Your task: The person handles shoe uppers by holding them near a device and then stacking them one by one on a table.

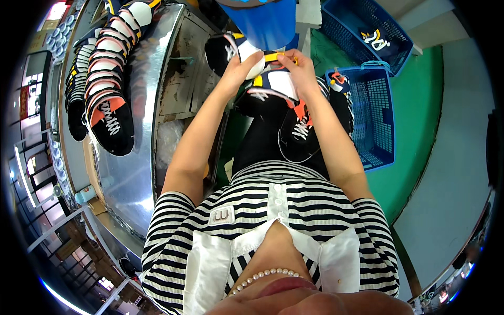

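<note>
Pinching a yellow strip (273,56) near the blue bin (263,23), the right hand (298,72) is nearly closed; the left hand (238,70) grips a white-and-black shoe upper (247,51) just beside it. Even, gentle pressure should keep the strip from twisting.

Green floor (417,142) lies right, a shiny metal table (137,170) left.

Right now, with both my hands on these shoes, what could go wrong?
The white-laced, black-and-orange shoe, seemingly resting on your lap, might slide off if you shift. The narrow yellow strip in your right fingers could slip free. The long row of nested white, black and pink shoe uppers on the shiny metal table might tip if bumped.
</note>
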{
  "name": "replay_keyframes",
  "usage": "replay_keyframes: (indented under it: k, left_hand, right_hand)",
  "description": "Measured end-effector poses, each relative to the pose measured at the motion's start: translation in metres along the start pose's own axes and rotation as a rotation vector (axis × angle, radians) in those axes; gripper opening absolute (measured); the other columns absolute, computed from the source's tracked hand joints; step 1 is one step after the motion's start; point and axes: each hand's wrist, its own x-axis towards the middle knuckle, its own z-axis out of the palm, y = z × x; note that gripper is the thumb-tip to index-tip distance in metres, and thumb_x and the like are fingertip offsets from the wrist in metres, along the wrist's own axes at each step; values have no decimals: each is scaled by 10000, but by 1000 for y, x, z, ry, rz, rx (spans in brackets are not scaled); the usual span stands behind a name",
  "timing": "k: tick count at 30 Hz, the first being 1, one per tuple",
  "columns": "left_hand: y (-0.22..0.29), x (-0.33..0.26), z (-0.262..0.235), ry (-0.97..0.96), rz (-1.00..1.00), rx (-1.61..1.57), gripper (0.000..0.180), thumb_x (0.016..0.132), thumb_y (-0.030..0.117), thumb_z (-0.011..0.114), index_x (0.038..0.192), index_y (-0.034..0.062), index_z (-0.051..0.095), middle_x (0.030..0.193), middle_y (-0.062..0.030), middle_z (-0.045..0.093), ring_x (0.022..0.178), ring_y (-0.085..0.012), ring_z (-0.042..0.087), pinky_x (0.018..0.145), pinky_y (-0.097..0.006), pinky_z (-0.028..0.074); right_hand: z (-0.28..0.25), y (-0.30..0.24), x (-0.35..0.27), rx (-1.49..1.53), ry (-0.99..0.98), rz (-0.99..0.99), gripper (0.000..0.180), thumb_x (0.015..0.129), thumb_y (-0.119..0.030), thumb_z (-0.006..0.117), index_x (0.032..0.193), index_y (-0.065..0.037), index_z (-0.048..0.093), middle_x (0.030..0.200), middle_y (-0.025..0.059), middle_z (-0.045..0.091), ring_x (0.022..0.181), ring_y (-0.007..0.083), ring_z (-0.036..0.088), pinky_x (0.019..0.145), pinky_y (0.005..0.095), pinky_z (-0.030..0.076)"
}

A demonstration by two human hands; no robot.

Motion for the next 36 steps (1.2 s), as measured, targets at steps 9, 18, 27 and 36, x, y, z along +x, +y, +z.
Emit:
replay_keyframes:
  k: [9,18,27,36]
  left_hand:
    - [2,46,2,47,-326,-523,328,921,202,416,1115,-38,527,1037,-159,613,893,-256,616,776,-381,512]
    - [23,-103,-3,340,-34,-190,427,922,362,536,1132,-10,530,1071,-119,617,952,-198,598,868,-308,462]
    - [21,-68,20,161,44,4,354,785,157,700,1078,-2,583,960,-46,631,825,-138,606,750,-269,472]
    - [21,18,-12,22,-65,26,287,760,109,668,999,-43,621,944,-83,652,861,-149,620,753,-282,470]
  right_hand:
    - [-6,-21,24,40,-41,204,129,841,-123,653,851,-44,552,712,2,537,696,103,544,610,237,459]
    - [-21,-23,-18,389,146,189,178,842,-109,549,974,10,535,880,102,555,876,194,542,762,325,464]
    - [10,-15,-34,170,-144,63,148,858,-111,644,925,8,589,795,40,582,685,101,534,624,208,424]
    - [2,13,12,397,9,83,112,859,-66,619,887,12,545,868,107,603,724,155,634,688,242,539]
